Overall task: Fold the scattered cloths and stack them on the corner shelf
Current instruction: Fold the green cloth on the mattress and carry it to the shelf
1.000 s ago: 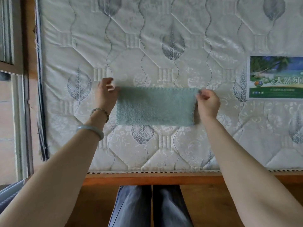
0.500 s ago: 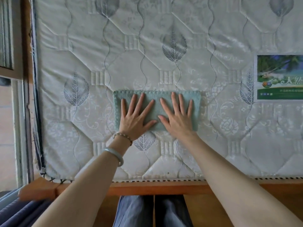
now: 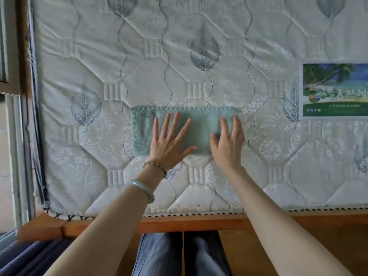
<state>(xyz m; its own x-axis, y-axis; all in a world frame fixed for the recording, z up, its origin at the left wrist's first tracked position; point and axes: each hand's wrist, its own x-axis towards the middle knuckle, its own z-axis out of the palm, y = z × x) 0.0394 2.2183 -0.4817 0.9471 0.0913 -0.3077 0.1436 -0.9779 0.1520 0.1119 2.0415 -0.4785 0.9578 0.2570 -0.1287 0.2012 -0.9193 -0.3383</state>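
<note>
Quilted white mattress [image 3: 199,46] fills most of the view, stitched in octagons with grey leaf prints. It sits on an orange-brown wooden bed frame [image 3: 179,224] that runs across below both wrists. A pale green cloth [image 3: 143,132] lies on the mattress, folded into a long flat rectangle with a scalloped top edge, and both hands are on it.

The left hand [image 3: 169,142] lies flat on the middle of the cloth, fingers straight and spread wide, thumb stretched toward the other hand. The cloth's left end shows bare beyond its little finger. The right hand [image 3: 227,144] lies flat over the cloth's right end, fingers straight and close together, fingertips near the top right corner. It is slightly blurred. The two hands are near each other, with a strip of cloth showing between them.

A beaded bracelet [image 3: 155,168] circles the left wrist, and a pale bangle [image 3: 143,189] sits further down that forearm. Well to the right of the right hand a printed label [image 3: 334,90] is stuck on the mattress — palm trees above a green band, cut off by the picture's edge. Far to the left of the left hand stands a window frame [image 3: 12,56]. Between the forearms, below the bed frame, legs in grey-blue trousers [image 3: 179,255] show, and dark blue fabric [image 3: 25,257] lies under the left forearm.
</note>
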